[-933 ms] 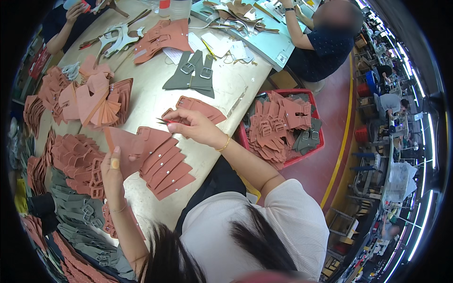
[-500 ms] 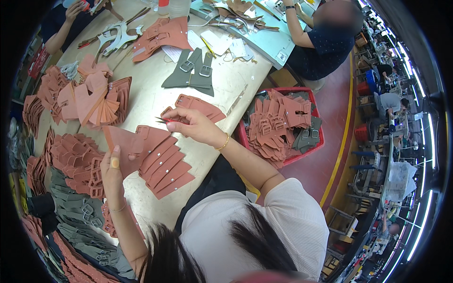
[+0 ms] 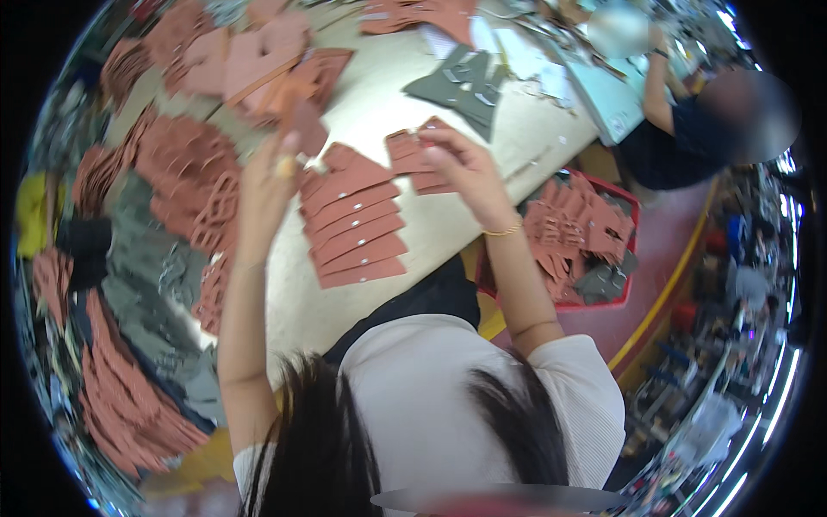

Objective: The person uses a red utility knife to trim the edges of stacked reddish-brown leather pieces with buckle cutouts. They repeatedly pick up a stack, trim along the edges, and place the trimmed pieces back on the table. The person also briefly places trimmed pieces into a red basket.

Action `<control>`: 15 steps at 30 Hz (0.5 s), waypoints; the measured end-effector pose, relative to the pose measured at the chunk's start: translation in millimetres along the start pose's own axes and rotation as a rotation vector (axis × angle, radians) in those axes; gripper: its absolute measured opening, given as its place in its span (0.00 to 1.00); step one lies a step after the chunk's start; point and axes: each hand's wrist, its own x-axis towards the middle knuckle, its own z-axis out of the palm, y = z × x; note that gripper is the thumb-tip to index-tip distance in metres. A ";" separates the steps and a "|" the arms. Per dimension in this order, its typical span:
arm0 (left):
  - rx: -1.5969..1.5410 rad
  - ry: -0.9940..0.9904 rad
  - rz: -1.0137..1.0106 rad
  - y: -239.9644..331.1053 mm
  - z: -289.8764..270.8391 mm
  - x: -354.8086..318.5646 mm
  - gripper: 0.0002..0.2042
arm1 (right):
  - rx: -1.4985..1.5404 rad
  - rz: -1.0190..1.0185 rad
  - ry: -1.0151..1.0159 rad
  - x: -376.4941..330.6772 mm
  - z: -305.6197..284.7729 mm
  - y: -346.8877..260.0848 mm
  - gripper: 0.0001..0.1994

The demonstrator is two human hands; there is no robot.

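Note:
Over the table, my left hand (image 3: 271, 185) is closed on a reddish-brown leather piece (image 3: 306, 129), blurred by motion. My right hand (image 3: 465, 172) is closed in a pinch on a small pointed tool (image 3: 426, 144); only a bit of its red shows between the fingers. Just beyond the right fingertips lie a few reddish leather pieces (image 3: 401, 153) with slots. Between my hands a fanned row of reddish leather pieces (image 3: 353, 233) rests on the table, each with a small white spot. A dark green pair of buckled leather pieces (image 3: 457, 86) lies farther back.
Piles of reddish leather pieces (image 3: 185, 164) and green ones (image 3: 155, 258) crowd the left side. A red crate (image 3: 635, 211) of finished-looking buckled pieces stands by the table's right edge. Across the table a person (image 3: 689, 129) sits at a pale blue board (image 3: 612, 108).
My left hand has moved up and away with the leather piece, toward the far piles. The right hand stays by the slotted pieces with its tool. My view has shifted.

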 end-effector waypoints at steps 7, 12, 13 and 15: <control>0.928 0.004 0.321 -38.5 100.7 -8.6 0.24 | 0.009 0.124 0.099 -1.2 -4.5 -11.7 0.15; 0.772 0.081 0.392 -69.5 117.6 -17.5 0.29 | -0.194 0.066 0.285 8.3 -28.7 -6.4 0.19; 0.792 0.106 0.409 -71.3 118.2 -17.4 0.29 | -0.387 0.096 0.273 9.8 -35.4 -1.7 0.19; 0.818 0.134 0.425 -71.8 118.1 -18.9 0.30 | -0.679 0.255 0.256 17.5 -43.5 13.9 0.20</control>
